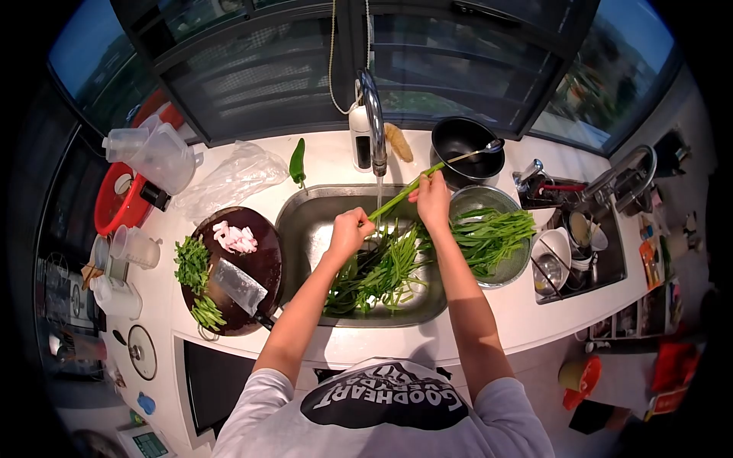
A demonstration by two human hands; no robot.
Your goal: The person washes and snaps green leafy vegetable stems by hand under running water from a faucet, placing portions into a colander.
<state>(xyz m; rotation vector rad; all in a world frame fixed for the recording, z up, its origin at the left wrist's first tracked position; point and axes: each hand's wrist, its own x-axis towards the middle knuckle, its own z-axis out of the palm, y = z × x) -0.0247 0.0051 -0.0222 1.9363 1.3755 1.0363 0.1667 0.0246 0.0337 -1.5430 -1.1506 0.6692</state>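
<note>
A long green stalk is stretched between my two hands above the steel sink. My left hand is closed on its lower end, and my right hand pinches it near the upper end. Water runs from the faucet just behind the stalk. Below my hands, a heap of leafy greens lies in the sink. To the right of the sink, a mesh colander holds more long greens, close to my right forearm.
A round dark board at the left carries a cleaver, chopped greens and pale pieces. Behind the sink are a green pepper, a ginger-like root and a black pot. A second sink holds dishes.
</note>
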